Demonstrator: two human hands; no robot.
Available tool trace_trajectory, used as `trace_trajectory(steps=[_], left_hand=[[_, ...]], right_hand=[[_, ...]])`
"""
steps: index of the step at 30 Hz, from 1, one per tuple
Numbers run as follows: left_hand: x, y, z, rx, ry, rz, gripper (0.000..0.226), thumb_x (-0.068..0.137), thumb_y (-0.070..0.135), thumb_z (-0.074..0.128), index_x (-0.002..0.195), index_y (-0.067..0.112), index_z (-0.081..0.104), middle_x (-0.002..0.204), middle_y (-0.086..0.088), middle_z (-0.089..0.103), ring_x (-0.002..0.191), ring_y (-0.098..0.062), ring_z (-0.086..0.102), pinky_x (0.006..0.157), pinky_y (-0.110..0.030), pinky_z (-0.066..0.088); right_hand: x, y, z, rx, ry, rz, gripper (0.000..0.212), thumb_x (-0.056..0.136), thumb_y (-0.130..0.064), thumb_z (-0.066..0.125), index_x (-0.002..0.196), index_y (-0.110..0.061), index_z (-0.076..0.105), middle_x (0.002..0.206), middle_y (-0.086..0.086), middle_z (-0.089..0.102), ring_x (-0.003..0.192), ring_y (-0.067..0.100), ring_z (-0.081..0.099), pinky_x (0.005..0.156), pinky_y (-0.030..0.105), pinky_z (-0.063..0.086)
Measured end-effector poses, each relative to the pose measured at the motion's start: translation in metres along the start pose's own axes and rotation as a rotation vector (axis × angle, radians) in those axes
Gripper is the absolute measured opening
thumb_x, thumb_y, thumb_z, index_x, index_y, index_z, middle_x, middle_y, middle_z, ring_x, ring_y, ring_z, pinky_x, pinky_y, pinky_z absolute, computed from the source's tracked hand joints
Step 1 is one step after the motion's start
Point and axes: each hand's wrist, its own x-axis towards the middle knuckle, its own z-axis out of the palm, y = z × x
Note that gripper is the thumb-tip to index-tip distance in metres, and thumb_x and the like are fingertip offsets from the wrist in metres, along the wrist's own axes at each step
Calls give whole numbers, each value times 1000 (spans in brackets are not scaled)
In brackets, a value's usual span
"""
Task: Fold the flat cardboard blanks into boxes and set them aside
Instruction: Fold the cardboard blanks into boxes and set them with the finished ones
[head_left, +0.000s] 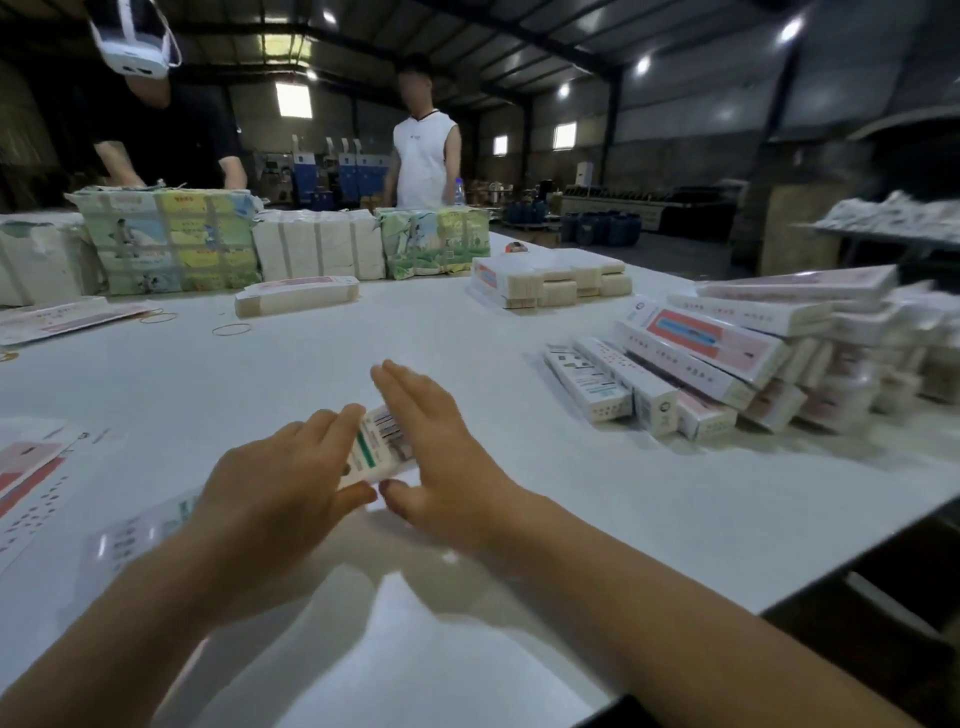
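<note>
A white cardboard blank (382, 444) with a barcode and a green stripe lies between my two hands near the table's middle front. My left hand (280, 483) lies over its left part, fingers fairly straight, thumb touching its near edge. My right hand (436, 447) stands on edge against its right side, fingers straight and pointing away. Much of the blank is hidden under my left hand. A blurred white piece (140, 535) shows by my left wrist. Finished white and pink boxes (727, 364) are piled at the right.
Flat pink printed blanks (31, 467) lie at the left edge. Banded stacks of blanks (296, 296) (550, 283) sit farther back, with wrapped bundles (171, 239) behind them. Rubber bands (231, 328) lie loose on the white table (571, 519). Two people stand across the table.
</note>
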Motion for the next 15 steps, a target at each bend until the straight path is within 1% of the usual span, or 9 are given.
trace_trajectory(steps=[1,2,4,6,8,10,12,13,15], left_hand=[[1,-4,3,-16,-50,15,77,84,63,48,147,25,24,130,9,48,111,-13,54,78,-30,49],[1,-9,7,-35,-82,24,79,81,65,49,146,27,25,128,11,49,110,-12,54,80,-29,49],[5,-19,14,-83,-109,60,80,77,68,50,143,24,35,121,7,55,104,-15,58,82,-33,50],[11,-29,29,-10,28,183,78,81,68,39,129,8,52,113,-8,62,97,-30,61,80,-45,51],[17,-37,42,24,223,224,76,87,67,27,126,5,50,121,-16,56,104,-40,55,85,-55,45],[22,-43,53,-63,305,219,69,88,62,30,135,13,44,138,-9,45,113,-41,48,94,-58,40],[25,-48,65,-168,368,223,63,86,60,36,138,24,41,148,8,35,117,-37,46,97,-58,38],[26,-50,69,-209,375,216,60,86,61,36,136,28,42,146,11,36,117,-36,47,97,-57,38],[26,-51,81,-264,330,188,59,86,65,35,127,26,52,133,1,49,112,-36,50,93,-59,41]], right_hand=[[-1,4,1,-68,-44,-27,88,82,-12,69,152,-13,15,156,9,22,143,24,14,117,32,22],[-2,7,2,-112,-78,-44,86,82,-14,69,151,-9,19,152,13,29,138,29,22,114,40,26],[-2,11,5,-136,-107,-55,81,83,-18,70,149,-8,24,142,20,39,127,35,36,106,43,33],[-2,13,8,-141,-91,-17,79,84,-25,69,149,-15,26,130,19,47,118,35,42,98,44,39],[1,16,3,-174,-50,72,73,87,-35,65,149,-26,28,121,15,49,112,33,43,92,44,41],[5,23,-13,-225,43,160,62,89,-41,59,145,-34,34,117,13,49,109,31,44,88,43,42],[10,34,-41,-275,198,218,54,90,-43,56,141,-35,41,114,14,52,104,33,46,85,43,44],[13,41,-60,-305,284,235,52,90,-43,56,140,-33,44,113,15,53,102,33,47,83,44,45],[12,62,-100,-392,465,241,48,90,-40,56,135,-27,52,113,14,55,99,30,49,79,40,45]])
